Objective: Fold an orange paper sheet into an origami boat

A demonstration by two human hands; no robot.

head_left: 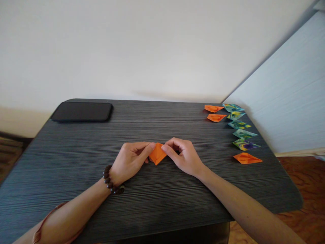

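Note:
An orange folded paper, kite-shaped with its point toward me, is held between both hands over the middle of the dark table. My left hand, with a dark bead bracelet at the wrist, pinches its left upper edge between thumb and fingers. On the opposite side my right hand grips the right upper edge, thumb on top. Fingers beneath the paper are partly hidden. At the table's right lie finished-looking boat-shaped paper folds, among them an orange one and a blue-green patterned one.
A black phone lies flat at the far left of the dark, grained table. Two more orange paper folds sit at the back right, beside the patterned ones. A white wall rises behind; a pale panel stands on the right.

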